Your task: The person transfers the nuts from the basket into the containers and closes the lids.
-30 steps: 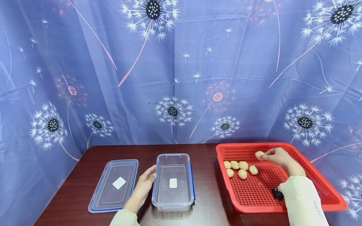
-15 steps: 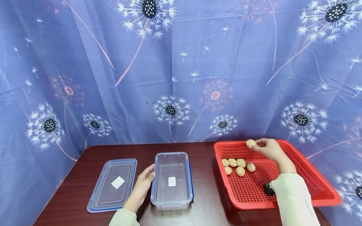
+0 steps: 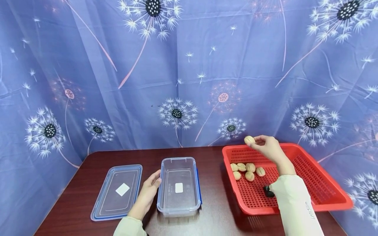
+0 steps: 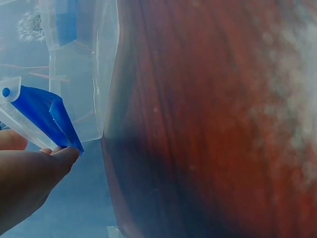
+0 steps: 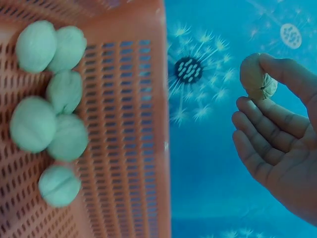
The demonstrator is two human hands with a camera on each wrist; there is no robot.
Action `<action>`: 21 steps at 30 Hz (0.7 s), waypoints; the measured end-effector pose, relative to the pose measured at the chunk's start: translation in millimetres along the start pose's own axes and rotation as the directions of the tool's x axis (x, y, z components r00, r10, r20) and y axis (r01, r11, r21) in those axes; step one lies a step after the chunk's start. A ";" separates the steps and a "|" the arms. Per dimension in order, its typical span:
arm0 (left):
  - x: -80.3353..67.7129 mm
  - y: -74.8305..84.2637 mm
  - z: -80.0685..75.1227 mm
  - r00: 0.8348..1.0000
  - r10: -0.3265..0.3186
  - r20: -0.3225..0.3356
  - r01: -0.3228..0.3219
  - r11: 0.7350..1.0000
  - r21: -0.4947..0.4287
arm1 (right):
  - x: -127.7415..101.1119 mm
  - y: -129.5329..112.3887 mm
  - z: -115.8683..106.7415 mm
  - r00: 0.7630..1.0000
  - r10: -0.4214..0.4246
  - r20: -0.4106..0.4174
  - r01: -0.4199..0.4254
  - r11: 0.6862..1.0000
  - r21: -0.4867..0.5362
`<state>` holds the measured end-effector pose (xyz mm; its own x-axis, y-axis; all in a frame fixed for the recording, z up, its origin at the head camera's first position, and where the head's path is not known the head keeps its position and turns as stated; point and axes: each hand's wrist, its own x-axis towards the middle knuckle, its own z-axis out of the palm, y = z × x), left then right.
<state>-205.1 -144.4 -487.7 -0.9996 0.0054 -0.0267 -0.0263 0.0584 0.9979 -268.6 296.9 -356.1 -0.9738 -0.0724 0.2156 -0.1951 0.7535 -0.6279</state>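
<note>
A pale-shelled walnut (image 3: pixel 249 140) is pinched between the thumb and forefinger of my right hand (image 3: pixel 269 148), raised above the far left part of the red basket (image 3: pixel 242 200). In the right wrist view the other fingers (image 5: pixel 257 141) extend away from the nut. Several more walnuts (image 3: pixel 249 167) lie together in the basket's left part. My left hand (image 3: pixel 147 191) rests against the left side of a clear plastic container (image 3: pixel 192 183) that has nothing in it but a white label. In the left wrist view its thumb (image 4: pixel 64 157) touches the container's blue latch (image 4: pixel 47 111).
A clear lid with a blue seal (image 3: pixel 116 193) lies flat left of the container, a white label on it. All stand on a dark brown table (image 3: pixel 212 183). Behind hangs a blue curtain (image 3: pixel 206 65) with dandelion prints.
My right hand has lifted the walnut from inside the basket, up and to the left, past the basket's far rim. The left hand stays at the container's side.
</note>
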 end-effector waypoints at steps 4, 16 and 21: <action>-0.6 1.3 0.3 1.000 -0.007 0.000 0.007 1.000 -0.001 | 5.2 -15.8 3.7 0.999 -0.011 -0.038 0.012 1.000 0.028; -0.1 2.4 0.1 1.000 -0.002 -0.009 0.002 1.000 -0.003 | 17.8 -68.6 23.2 0.995 -0.058 -0.081 0.067 0.991 0.113; 0.4 1.2 0.3 1.000 -0.007 -0.009 0.007 1.000 -0.006 | 20.5 -88.2 33.8 0.992 -0.088 -0.096 0.100 0.987 0.123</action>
<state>-205.5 -144.0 -486.6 -0.9994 -0.0043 -0.0332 -0.0334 0.0528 0.9980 -275.3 206.8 -321.5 -0.9371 -0.0755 0.3407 -0.3040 0.6562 -0.6906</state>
